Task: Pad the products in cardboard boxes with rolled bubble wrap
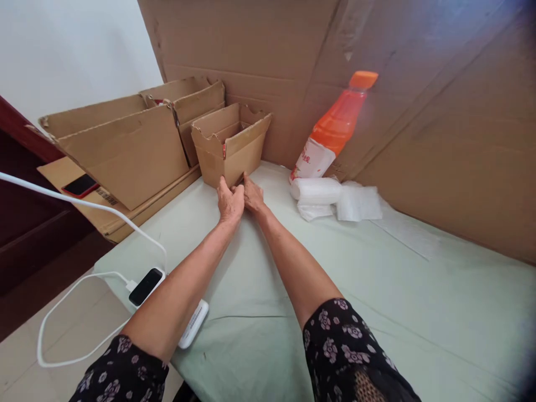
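A small open-topped cardboard box stands near the far edge of the green-covered surface, against a big cardboard panel. My left hand is closed at the box's lower near corner, its fingertips against the cardboard. Right beside it, my right hand has its fingers curled at the bottom edge of the same box. The two hands touch each other, and part of the grip is hidden between them. The box sits upright, with wavy cut rims and a bit of red at its near corner.
Larger cardboard boxes stand at left, by a phone on a cardboard flap. An orange drink bottle leans on the cardboard panel, behind clear plastic wrap. A white device with a cable lies by my left forearm.
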Demonstrator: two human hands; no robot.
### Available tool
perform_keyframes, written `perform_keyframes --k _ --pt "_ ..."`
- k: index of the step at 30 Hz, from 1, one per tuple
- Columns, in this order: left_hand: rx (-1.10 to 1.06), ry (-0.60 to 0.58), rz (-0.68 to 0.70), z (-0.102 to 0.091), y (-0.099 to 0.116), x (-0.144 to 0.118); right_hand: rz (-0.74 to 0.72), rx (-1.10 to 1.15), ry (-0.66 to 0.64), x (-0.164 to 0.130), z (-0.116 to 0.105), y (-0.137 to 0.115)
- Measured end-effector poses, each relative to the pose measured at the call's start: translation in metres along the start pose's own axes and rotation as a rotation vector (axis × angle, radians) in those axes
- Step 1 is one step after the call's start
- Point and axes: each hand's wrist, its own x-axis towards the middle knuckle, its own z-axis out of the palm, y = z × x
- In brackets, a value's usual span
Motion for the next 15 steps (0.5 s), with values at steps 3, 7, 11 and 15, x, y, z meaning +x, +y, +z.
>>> perform_keyframes --k 3,7,11,15 --pt "0.034 0.006 -0.097 0.003 -0.002 -0.001 -0.023 -0.06 -0.03 0.003 -0.005 0.007" --pt "0.103 0.002 -0.138 0.002 0.005 -0.018 -0.046 -0.14 -0.032 -0.018 -0.01 0.011" --pt "0.199 -0.016 -0.106 -0.001 0.016 -0.046 -0.115 -0.215 -0.028 -0.071 -0.01 0.013" --pt "0.278 -0.118 -0.043 0.0 0.03 -0.086 -0.167 -0.273 -0.039 -0.151 -0.008 0.015"
